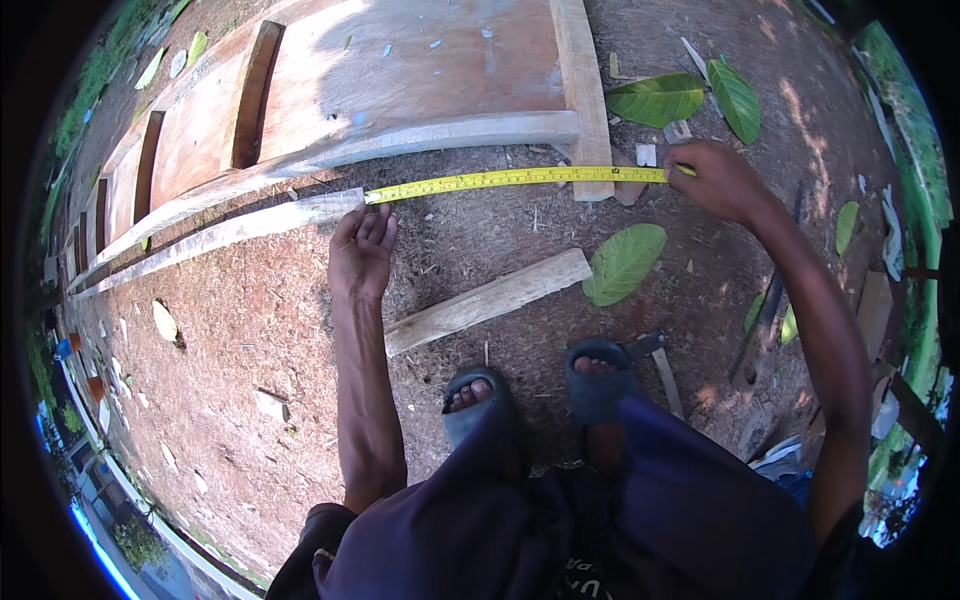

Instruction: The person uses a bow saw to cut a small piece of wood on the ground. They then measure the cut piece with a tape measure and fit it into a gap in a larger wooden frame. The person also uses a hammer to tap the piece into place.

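Note:
A yellow tape measure (pixel 500 179) is stretched from left to right in front of a wooden frame. At its left end, my left hand (pixel 362 252) is closed, its fingers pinching the tape's tip against the end of a long pale wooden strip (pixel 235 228). My right hand (pixel 715 180) grips the other end of the tape, out past the frame's corner; any case is hidden in the palm. The tape passes over the end of the frame's crosswise timber (pixel 590 130). The frame's long side rail (pixel 450 134) lies just beyond the tape.
A brown panel (pixel 420 70) with crosswise battens (pixel 258 95) fills the frame. A short plank (pixel 490 300) lies before my sandalled feet. A hammer (pixel 660 365) rests beside the right sandal. Large green leaves (pixel 625 265) and wood scraps are scattered on the dirt.

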{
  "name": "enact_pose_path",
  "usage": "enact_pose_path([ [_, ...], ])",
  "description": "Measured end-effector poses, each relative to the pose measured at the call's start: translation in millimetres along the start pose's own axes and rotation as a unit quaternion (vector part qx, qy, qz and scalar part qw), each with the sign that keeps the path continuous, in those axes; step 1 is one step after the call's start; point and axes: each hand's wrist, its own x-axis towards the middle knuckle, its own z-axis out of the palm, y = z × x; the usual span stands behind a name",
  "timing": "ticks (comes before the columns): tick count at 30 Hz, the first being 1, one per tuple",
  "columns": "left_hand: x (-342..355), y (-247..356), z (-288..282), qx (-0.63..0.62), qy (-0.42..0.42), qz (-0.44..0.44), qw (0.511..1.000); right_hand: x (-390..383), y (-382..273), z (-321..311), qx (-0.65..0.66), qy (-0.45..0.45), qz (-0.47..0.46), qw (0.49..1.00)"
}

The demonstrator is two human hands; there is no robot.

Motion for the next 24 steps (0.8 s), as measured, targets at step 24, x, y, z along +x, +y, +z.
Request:
enact_pose_path([
  [24,9.9,3.0,-12.8,0.017,-0.002,-0.02,1.0,-3.6,-4.8,11.7,-0.041,0.033,0.004,0.999],
])
